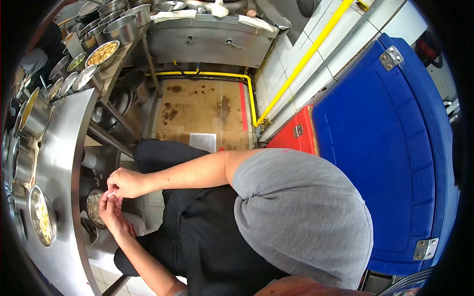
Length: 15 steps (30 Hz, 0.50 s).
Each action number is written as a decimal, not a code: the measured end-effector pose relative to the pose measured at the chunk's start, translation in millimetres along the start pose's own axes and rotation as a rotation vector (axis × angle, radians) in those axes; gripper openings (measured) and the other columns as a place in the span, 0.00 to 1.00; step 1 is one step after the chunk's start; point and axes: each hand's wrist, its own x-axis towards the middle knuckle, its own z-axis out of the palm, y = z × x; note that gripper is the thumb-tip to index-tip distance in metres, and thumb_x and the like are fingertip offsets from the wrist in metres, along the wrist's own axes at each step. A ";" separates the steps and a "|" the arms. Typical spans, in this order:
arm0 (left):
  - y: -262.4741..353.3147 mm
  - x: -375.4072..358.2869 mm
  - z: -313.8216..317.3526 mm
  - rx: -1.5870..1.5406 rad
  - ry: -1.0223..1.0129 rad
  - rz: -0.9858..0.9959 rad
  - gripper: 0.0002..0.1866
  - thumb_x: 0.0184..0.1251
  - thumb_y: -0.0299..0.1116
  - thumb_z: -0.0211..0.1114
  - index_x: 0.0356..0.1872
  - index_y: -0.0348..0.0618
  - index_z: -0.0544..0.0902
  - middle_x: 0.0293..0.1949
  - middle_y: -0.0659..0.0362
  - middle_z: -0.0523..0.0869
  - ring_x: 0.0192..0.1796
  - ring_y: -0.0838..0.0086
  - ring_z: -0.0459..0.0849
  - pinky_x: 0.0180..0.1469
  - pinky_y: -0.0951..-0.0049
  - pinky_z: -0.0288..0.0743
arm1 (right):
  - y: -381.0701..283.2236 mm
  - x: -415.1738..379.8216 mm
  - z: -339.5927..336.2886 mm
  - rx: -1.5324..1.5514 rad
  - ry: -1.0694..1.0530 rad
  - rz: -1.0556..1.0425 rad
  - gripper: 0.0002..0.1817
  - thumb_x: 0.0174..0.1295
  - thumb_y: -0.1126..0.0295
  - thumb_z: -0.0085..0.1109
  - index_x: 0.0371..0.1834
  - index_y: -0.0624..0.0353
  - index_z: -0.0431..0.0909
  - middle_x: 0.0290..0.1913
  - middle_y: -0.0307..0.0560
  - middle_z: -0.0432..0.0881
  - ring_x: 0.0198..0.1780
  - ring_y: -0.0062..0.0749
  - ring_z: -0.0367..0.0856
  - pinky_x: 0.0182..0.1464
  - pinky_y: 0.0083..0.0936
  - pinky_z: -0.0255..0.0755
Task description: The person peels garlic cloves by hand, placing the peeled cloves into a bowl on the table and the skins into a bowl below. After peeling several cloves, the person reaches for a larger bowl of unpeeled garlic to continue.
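Note:
My right hand (123, 182) reaches across from the grey sleeve and pinches a small white piece (112, 196) with its fingertips. Just below it, my left hand (111, 213) is curled palm-up and its fingertips hold the same piece. Both hands hover under the edge of the steel counter (66, 148), above a round bowl (94, 209) of pale food on the lower shelf. What the white piece is cannot be made out.
Several steel bowls and pots line the counter, among them a bowl of pale pieces (40, 222) and one of fried food (102, 53). A yellow pipe (301, 64) runs along the tiled wall. A blue lidded bin (390, 148) stands at right, above a stained floor (202, 108).

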 end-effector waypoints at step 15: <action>14.6 -22.4 -0.4 -0.033 0.253 0.096 0.13 0.68 0.24 0.62 0.50 0.28 0.79 0.41 0.48 0.87 0.38 0.69 0.88 0.46 0.72 0.86 | 15.1 16.3 16.8 0.401 -0.264 0.379 0.07 0.66 0.78 0.56 0.42 0.70 0.81 0.34 0.47 0.85 0.33 0.24 0.84 0.38 0.22 0.81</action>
